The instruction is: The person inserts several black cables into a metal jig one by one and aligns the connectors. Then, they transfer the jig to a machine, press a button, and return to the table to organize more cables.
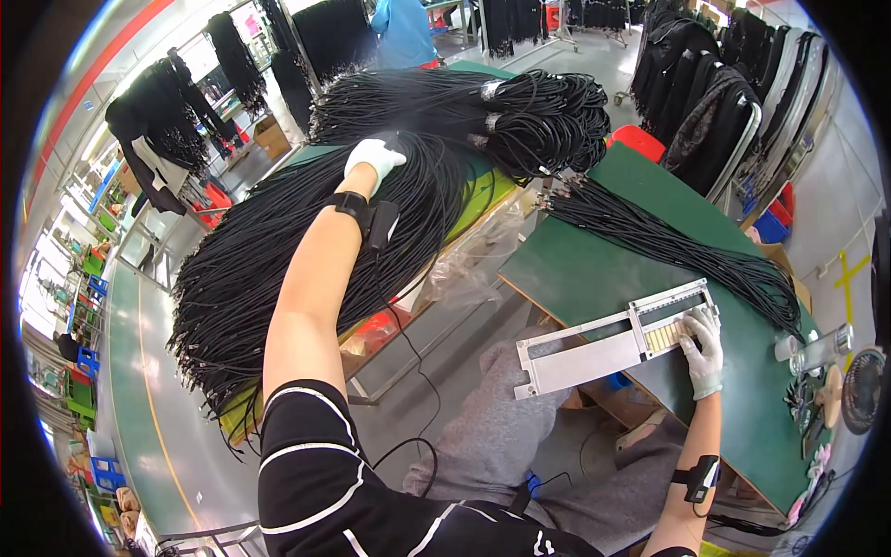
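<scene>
On black cables (pixel 255 260) lies the left hand (pixel 373 161), on a metal frame (pixel 585 360) the right hand (pixel 703 351); one cannot tell either's grip

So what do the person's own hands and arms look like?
The left hand and right hand are white-gloved. Farther up, a black strap holds a dark box on the left, trailing a thin black cable; the right has a similar strapped box. The left sleeve is short and black with white lines.
</scene>
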Available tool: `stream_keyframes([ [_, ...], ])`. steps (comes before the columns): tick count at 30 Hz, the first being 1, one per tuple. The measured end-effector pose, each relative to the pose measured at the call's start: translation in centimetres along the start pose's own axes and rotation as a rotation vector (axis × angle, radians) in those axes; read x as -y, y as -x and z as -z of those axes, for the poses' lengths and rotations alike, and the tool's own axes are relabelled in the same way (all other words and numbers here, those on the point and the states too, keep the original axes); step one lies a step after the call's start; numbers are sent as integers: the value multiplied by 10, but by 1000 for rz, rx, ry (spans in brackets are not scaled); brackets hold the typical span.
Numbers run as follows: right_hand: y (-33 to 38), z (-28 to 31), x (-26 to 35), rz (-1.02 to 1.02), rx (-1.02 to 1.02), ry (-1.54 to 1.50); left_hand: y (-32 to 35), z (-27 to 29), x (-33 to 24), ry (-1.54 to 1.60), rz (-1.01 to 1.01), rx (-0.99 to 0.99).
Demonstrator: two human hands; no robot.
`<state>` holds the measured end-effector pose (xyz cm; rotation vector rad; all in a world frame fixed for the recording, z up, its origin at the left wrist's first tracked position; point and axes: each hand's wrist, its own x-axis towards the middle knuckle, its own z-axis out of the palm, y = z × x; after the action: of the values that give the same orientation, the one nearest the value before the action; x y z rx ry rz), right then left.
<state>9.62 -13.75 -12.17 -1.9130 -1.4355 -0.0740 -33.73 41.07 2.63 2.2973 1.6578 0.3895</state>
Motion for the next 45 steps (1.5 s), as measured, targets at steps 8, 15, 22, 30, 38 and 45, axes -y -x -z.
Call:
stream_keyframes([
  [8,0,0,6,-32,13,-37,-5,1,19,529,86,50],
  [15,-2,-1,8,10,-52,-72,-14,9,37,860,7,126],
  [22,0,1,5,-15,7,-55,-17,8,1,-380,-160,48],
  [30,1,4,-4,-12,-26,-85,-9,25,-3,-170,-127,-51],
  [38,-9,7,-7,-319,-252,-644,17,102,73,1713,-164,-138],
  [45,-110,-5,211,-214,84,-939,123,124,14,1166,-240,-219],
])
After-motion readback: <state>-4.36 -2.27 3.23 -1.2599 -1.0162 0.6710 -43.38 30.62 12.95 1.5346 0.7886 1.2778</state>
